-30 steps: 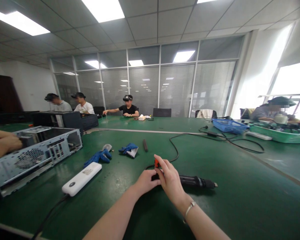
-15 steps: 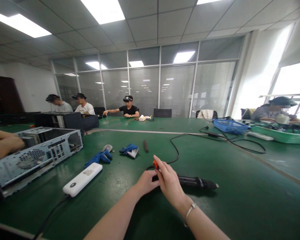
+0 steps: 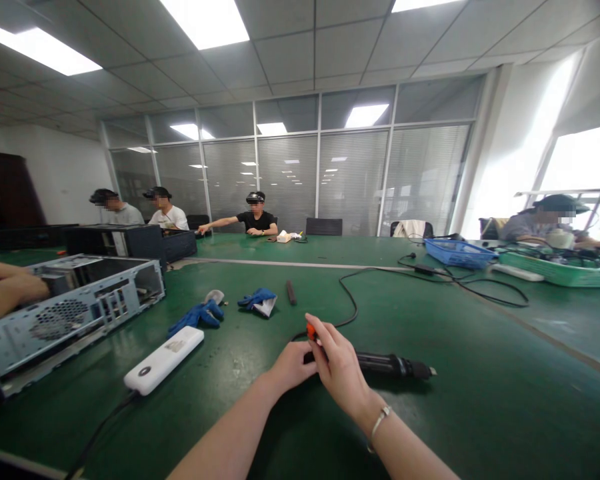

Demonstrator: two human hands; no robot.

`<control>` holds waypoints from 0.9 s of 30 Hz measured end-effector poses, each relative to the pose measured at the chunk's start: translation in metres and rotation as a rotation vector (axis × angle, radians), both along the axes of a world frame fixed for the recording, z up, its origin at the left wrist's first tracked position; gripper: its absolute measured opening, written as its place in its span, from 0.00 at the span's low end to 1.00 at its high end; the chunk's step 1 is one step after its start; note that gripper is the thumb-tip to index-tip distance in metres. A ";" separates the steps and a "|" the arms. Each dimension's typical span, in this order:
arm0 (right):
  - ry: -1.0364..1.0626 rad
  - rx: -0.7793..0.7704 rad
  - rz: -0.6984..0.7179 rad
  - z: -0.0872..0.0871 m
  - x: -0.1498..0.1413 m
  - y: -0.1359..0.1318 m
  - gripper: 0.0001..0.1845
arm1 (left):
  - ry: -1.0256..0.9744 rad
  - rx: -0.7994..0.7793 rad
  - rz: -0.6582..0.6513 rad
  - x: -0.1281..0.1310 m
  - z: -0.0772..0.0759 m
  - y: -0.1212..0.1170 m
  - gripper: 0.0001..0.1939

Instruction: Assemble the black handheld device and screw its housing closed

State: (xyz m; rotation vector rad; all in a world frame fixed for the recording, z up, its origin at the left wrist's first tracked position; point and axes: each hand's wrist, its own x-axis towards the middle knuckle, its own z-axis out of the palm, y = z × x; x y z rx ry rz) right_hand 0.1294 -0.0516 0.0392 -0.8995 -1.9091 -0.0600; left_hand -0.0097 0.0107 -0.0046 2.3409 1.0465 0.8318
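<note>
A black electric screwdriver (image 3: 390, 365) lies on the green table (image 3: 480, 400), its tip pointing right and its cable running off toward the back. My right hand (image 3: 337, 370) rests over its rear end, fingers curled around the body near an orange part (image 3: 311, 330). My left hand (image 3: 290, 367) sits close behind the right one, touching the same end; its fingers are mostly hidden.
A white power strip (image 3: 163, 358) and blue gloves (image 3: 197, 313) lie to the left. Another person's arms (image 3: 5, 290) rest on an open computer case (image 3: 70, 307). Blue basket (image 3: 457, 252) and green tray (image 3: 565, 270) stand at right. Several people sit further back.
Almost nothing has changed. My hands stay on the rear end of the screwdriver, with only a slight shift of the view.
</note>
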 end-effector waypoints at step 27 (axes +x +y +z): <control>-0.041 0.195 -0.086 -0.015 0.003 0.007 0.33 | -0.006 -0.018 -0.039 -0.001 0.006 -0.003 0.07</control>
